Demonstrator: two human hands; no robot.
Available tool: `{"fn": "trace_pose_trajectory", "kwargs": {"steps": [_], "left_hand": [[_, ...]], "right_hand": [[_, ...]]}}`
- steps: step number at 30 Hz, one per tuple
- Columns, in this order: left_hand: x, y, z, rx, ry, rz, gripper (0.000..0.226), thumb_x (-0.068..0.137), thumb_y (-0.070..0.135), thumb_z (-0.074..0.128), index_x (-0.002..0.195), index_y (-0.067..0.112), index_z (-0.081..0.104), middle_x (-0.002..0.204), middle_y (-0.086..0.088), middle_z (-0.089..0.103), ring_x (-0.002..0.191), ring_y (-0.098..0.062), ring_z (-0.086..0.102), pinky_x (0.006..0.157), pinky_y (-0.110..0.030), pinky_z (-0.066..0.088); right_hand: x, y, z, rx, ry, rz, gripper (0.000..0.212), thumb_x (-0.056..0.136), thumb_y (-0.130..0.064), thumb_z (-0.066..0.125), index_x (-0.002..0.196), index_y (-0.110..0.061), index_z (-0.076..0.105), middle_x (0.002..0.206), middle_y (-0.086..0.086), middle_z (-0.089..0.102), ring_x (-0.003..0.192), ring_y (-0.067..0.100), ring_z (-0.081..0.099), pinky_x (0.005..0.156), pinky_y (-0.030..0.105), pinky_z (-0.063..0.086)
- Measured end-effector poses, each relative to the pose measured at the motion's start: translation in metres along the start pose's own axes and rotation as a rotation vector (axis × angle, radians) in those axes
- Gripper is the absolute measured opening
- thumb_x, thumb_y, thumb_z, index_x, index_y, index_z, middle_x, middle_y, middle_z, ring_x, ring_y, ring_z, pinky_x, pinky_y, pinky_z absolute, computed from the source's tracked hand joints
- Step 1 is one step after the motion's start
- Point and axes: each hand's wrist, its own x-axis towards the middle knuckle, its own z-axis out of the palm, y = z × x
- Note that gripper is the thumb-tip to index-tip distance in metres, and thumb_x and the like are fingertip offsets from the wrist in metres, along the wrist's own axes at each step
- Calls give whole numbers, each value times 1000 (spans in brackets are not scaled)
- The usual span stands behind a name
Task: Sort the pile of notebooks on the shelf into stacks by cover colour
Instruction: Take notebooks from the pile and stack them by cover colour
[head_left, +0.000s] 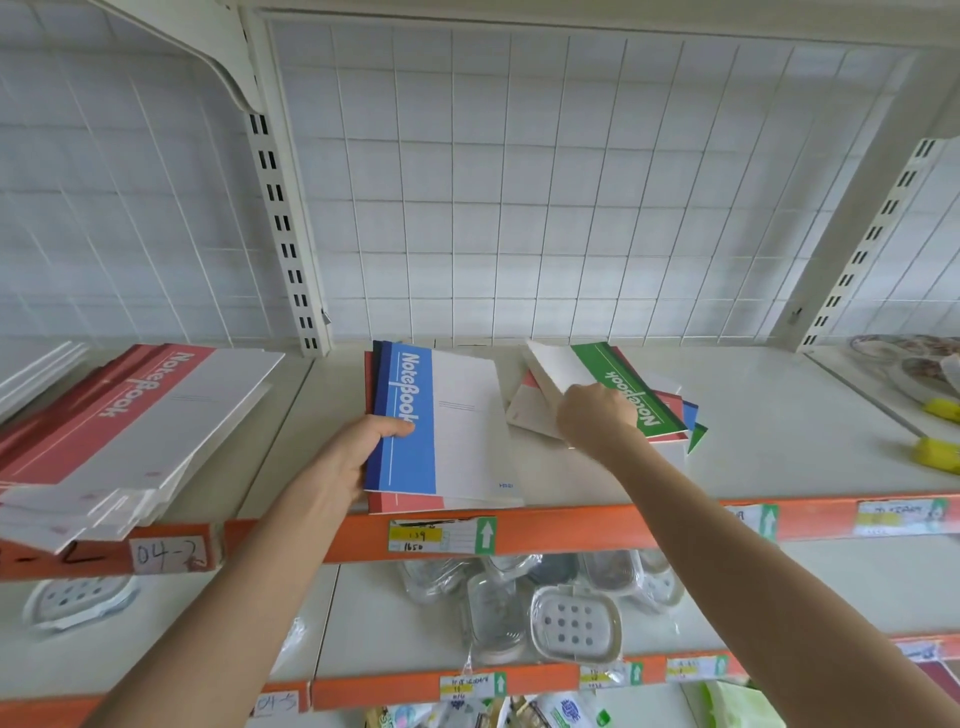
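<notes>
A: The blue notebook (410, 421) under the thumb of the left hand (353, 457), is that a card cover?
B: Smooth paper card with a faint satin sheen. The green notebook (628, 389) in the right hand (597, 415) looks the same, and its white part is matt.
A: And the shelf (779, 415) beyond the right hand?
B: Painted metal, cream, smooth and dull. The orange front strip (571, 530) below both hands is glossier, with paper labels (441, 535) stuck on.
A: Behind the hands?
B: A white-coated wire grid (519, 182).
A: Lower down?
B: Hard plastic soap dishes (574, 623) in crinkled, shiny clear film.
</notes>
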Motion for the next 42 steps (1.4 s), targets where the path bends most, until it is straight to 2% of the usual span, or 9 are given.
{"fn": "trace_pose_trajectory", "kwargs": {"steps": [5,9,14,17,20,27,32,37,42], "left_hand": [[4,-1,4,-21,-21,-49,13,91,22,57,94,9,54,85,-14,65,72,-27,62,60,-34,48],[9,0,2,-24,-10,-61,17,93,24,54,95,8,55,84,-14,64,71,-27,61,60,-33,47],[12,3,-2,-15,16,-36,22,94,22,53,109,5,51,84,-13,63,71,-26,60,52,-32,49],[10,2,-4,-4,39,-29,24,94,22,53,111,5,50,84,-12,62,71,-26,60,55,-33,45],[7,2,-6,-6,41,-22,26,94,22,53,113,5,50,85,-11,63,72,-26,60,55,-33,44],[1,0,-11,-34,40,-39,29,93,24,55,114,5,50,92,-15,64,77,-29,62,60,-37,48],[-3,1,-13,-24,48,-44,27,93,27,55,110,6,50,90,-15,64,77,-29,62,60,-35,47],[-3,0,-17,-34,52,-33,22,93,25,55,105,7,50,89,-14,63,76,-28,61,58,-35,46],[-3,0,-22,-28,63,-30,20,93,28,55,93,8,52,85,-14,63,72,-28,60,60,-33,46]], "right_hand": [[0,10,-7,139,136,6,27,89,3,39,112,4,53,106,20,62,98,35,60,69,32,43],[0,21,-12,321,216,-17,22,88,4,35,102,1,52,76,12,50,75,30,49,61,31,37],[-6,26,-2,270,93,-181,28,93,-9,33,66,-9,40,63,4,41,59,22,41,50,28,30],[0,27,1,221,-26,-180,35,94,-29,42,62,-14,43,67,3,46,69,23,46,59,27,36],[15,39,0,185,-25,-69,30,88,-40,54,94,-11,54,86,6,53,83,25,51,66,29,40],[50,68,-6,208,-205,193,87,62,-58,77,127,-12,41,133,14,38,126,32,32,104,45,32],[66,71,-5,97,-305,249,92,36,-72,76,103,-18,42,124,11,47,120,30,39,102,45,34],[54,63,-14,486,-22,236,27,77,-11,68,100,-5,56,87,11,55,87,27,53,74,32,47],[47,59,-34,1273,369,321,29,83,9,46,100,-9,62,91,14,61,85,32,60,67,34,49]]}}
